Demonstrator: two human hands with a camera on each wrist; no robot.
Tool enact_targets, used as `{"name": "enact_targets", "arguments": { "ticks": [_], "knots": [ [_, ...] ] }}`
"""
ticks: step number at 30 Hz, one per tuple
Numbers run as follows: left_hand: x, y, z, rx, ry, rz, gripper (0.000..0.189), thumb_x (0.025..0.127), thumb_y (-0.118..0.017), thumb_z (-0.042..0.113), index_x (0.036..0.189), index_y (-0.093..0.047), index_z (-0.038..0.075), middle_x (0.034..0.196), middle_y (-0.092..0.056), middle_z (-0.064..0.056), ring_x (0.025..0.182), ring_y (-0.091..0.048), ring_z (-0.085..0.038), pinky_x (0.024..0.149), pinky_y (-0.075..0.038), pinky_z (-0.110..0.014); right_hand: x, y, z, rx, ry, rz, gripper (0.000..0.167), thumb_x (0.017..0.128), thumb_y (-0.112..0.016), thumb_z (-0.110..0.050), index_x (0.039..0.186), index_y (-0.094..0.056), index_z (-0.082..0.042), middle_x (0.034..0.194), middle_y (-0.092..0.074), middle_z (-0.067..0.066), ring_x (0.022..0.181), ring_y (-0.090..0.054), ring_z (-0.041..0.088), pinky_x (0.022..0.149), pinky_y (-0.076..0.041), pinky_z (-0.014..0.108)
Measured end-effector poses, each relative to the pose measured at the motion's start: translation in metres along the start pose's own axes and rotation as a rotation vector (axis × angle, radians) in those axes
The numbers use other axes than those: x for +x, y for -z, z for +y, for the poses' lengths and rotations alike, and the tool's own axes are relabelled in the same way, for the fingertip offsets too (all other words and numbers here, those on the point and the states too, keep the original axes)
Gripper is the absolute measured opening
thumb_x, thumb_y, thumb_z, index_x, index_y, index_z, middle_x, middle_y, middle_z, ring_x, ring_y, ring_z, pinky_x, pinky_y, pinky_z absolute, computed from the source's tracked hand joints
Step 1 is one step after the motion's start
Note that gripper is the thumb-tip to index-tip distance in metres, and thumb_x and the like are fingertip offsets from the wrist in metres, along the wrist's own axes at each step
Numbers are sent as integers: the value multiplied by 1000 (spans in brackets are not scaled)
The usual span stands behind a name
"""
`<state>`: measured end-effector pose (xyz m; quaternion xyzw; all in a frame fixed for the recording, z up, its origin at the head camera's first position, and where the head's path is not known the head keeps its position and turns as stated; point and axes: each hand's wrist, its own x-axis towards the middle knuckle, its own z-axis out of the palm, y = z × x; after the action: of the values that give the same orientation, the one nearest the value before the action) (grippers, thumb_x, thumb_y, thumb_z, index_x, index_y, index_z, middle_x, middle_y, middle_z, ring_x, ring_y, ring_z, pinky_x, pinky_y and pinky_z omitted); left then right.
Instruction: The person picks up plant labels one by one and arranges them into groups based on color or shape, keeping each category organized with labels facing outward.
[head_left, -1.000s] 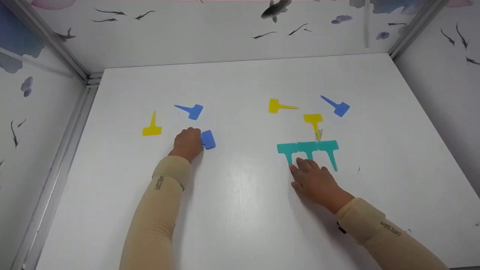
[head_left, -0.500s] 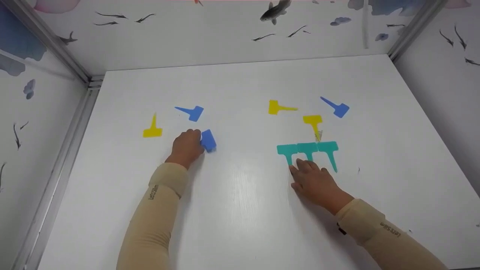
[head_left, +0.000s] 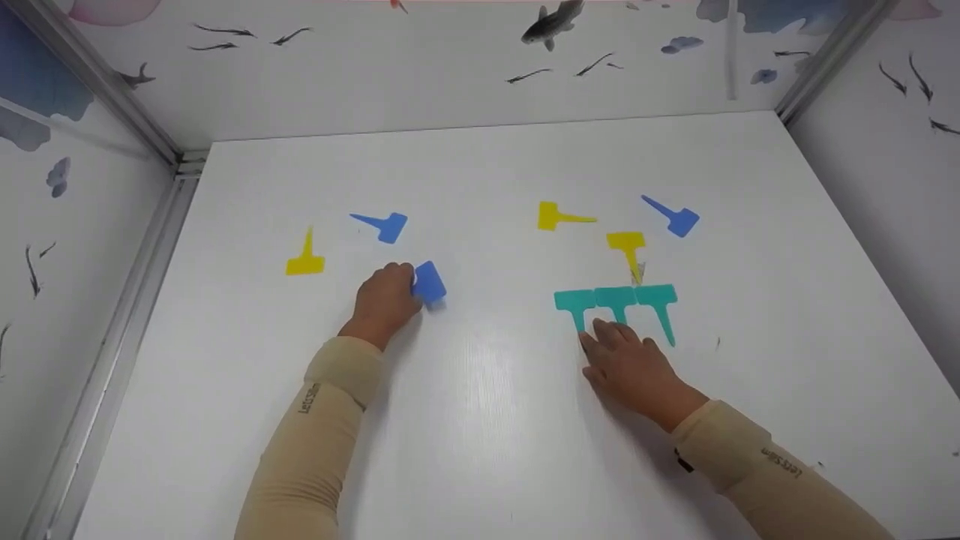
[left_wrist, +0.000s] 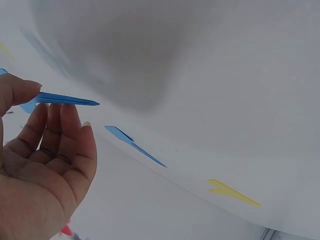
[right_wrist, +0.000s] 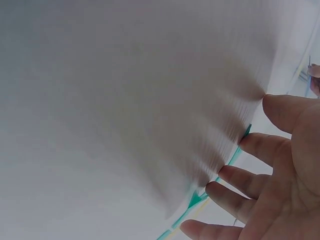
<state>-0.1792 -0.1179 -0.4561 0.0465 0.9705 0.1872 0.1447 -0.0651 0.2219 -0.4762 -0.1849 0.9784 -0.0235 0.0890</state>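
Left of the green plant tags [head_left: 616, 295], the left hand [head_left: 382, 304] pinches a blue plant tag [head_left: 430, 283]. The right hand [head_left: 634, 371], loose, touches the green ones. Soft, steady pinching should stop slips.

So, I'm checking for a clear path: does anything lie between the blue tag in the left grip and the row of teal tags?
Nothing visible does: in the head view, only white tabletop lies between the blue tag, held by the left grip, and the row of teal tags. The right grip touches the row's near side.
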Motion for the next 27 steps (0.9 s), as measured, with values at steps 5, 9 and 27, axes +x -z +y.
{"name": "enact_targets", "arguments": {
  "ticks": [5, 9, 27],
  "knots": [
    [-7, 0, 5, -12, -4, 18, 34, 91, -64, 14, 122, -57, 1, 109, -61, -14, 104, -57, -28, 99, -46, -41, 1, 1, -1, -3, 16, 9, 54, 95, -59, -31, 142, -47, -5, 145, -43, 20, 131, -40, 39, 91, -44, 63],
    [-11, -1, 8, -25, -3, 34, 32, 92, -63, 13, 121, -58, 2, 108, -61, -13, 102, -57, -27, 99, -46, -40, 1, 1, -2, 14, 12, -6, 54, 96, -58, -31, 142, -47, -5, 145, -43, 20, 132, -39, 39, 92, -43, 64],
    [-30, -7, 28, 15, -16, 36, 31, 90, -62, 10, 119, -59, 1, 105, -62, -12, 97, -57, -25, 95, -48, -37, 3, 0, 1, 44, -19, -56, 56, 96, -57, -30, 144, -43, -5, 148, -38, 21, 134, -34, 41, 95, -41, 64]
  ]
}}
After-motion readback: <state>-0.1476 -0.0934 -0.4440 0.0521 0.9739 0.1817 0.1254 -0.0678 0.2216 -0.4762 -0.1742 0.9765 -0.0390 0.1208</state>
